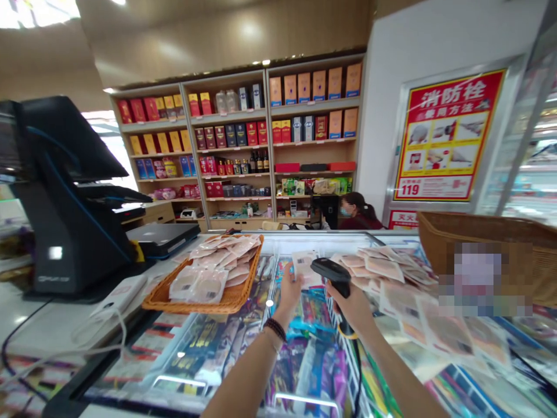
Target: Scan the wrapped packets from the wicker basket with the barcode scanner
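My left hand (pixel 290 287), with a beaded bracelet on its wrist, grips a flat, clear packet (pixel 308 264) by its left edge. A small printed label shows on the packet. Wrapped round the handle of a black barcode scanner (pixel 331 269) is my right hand (pixel 355 307). The scanner's head points left toward the packet, close to it, and its cord hangs down below. On the left, a wicker tray (pixel 191 306) bears a heap of similar flat packets (pixel 201 283). More packets (pixel 380 267) lie in a loose pile to the right, on the freezer's glass top.
Beneath the hands is a glass-topped chest freezer with colourful packs (pixel 300 371) inside. A black checkout terminal (pixel 65 203) and a scale (pixel 163 235) stand at left. A brown basket (pixel 435 255) stands at right. Another person (pixel 361 213) sits beyond the freezer, near shelves of boxes (pixel 232 136).
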Demonstrator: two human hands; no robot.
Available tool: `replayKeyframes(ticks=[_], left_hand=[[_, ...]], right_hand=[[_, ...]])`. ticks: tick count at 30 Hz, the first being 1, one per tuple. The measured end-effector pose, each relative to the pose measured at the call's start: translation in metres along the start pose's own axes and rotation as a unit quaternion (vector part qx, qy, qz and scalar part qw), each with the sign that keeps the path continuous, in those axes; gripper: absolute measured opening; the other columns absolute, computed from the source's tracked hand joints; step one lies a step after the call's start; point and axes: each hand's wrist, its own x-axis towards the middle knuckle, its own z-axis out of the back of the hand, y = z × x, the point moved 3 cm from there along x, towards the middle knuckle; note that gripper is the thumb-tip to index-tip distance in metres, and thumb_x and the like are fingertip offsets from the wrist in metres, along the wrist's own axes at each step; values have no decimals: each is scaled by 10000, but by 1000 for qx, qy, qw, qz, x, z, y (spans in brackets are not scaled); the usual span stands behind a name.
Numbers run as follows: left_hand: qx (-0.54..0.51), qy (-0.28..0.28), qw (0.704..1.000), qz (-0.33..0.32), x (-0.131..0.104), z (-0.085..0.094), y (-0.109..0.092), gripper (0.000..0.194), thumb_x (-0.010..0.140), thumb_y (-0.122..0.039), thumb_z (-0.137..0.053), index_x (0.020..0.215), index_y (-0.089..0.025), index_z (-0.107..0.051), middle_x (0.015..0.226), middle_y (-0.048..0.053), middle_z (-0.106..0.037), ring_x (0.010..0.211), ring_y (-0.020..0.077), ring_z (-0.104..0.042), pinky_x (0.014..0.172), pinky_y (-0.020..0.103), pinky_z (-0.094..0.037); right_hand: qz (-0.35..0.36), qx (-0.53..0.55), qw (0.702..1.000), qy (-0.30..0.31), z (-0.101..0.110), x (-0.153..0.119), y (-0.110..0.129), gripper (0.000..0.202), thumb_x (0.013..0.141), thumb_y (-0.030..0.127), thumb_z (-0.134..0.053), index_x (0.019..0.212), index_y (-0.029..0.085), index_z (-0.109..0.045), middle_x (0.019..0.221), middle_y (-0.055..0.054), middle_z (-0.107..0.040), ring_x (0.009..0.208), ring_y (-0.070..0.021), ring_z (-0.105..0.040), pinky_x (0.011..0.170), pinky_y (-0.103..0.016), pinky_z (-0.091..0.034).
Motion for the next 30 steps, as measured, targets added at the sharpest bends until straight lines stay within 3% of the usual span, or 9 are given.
replayKeyframes(ticks=[5,11,21,26,30], left_hand=[[-38,4,999,-3,-2,3,1,597,856,-181,-644,1435,-223,-505,1240,121,-732,1028,219,-742,889,374,-629],[-16,-2,1000,4,-4,3,0,576,851,-119,-577,1418,-189,-508,1214,128,-741,982,210,-744,861,361,-632],[-3,5,1000,16,-5,4,-5,569,881,-176,-596,1438,-202,-483,1114,106,-764,980,226,-757,856,363,-636],[4,-23,1000,17,-1,5,-2,536,879,-184,-591,1402,-195,-473,1182,129,-746,978,214,-756,833,338,-633],[25,-67,997,5,11,0,-1,497,870,-200,-608,1353,-182,-493,1192,141,-727,1045,220,-739,841,324,-622]], right_hand=[[-13,-29,999,-4,-4,-5,5,412,746,631,-666,682,228,-602,574,-44,-681,381,-167,-579,423,-291,-452],[-30,-26,999,-6,-1,-5,6,419,717,642,-682,653,238,-596,489,-34,-635,358,-180,-563,408,-301,-467],[-35,-7,999,-4,-3,-5,6,415,684,635,-686,708,228,-610,599,-49,-698,352,-149,-549,377,-279,-444],[-35,7,999,-31,5,-5,3,418,703,634,-697,698,225,-610,579,-46,-689,363,-156,-561,397,-285,-455],[-20,34,997,-68,23,-5,1,451,720,663,-707,717,219,-625,580,-43,-688,392,-166,-584,424,-289,-469]])
